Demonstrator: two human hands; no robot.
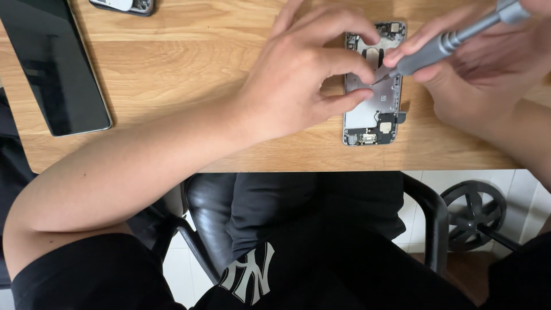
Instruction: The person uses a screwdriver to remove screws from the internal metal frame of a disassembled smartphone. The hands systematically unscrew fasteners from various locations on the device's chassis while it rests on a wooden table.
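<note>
Phone shell (373, 92) lies open on our wooden table (172, 69), thin and easy to break. Our left hand (298, 74) pinches its edge; our right hand (488, 63) grips a gray screwdriver (442, 46).

Second phone (123, 6), cut by edge

Operator: black short-sleeved shirt (86, 275), white emblem (249, 275) on front. Forearms bare. Dark trousers (298, 201). No gloves, rings or watch.
</note>
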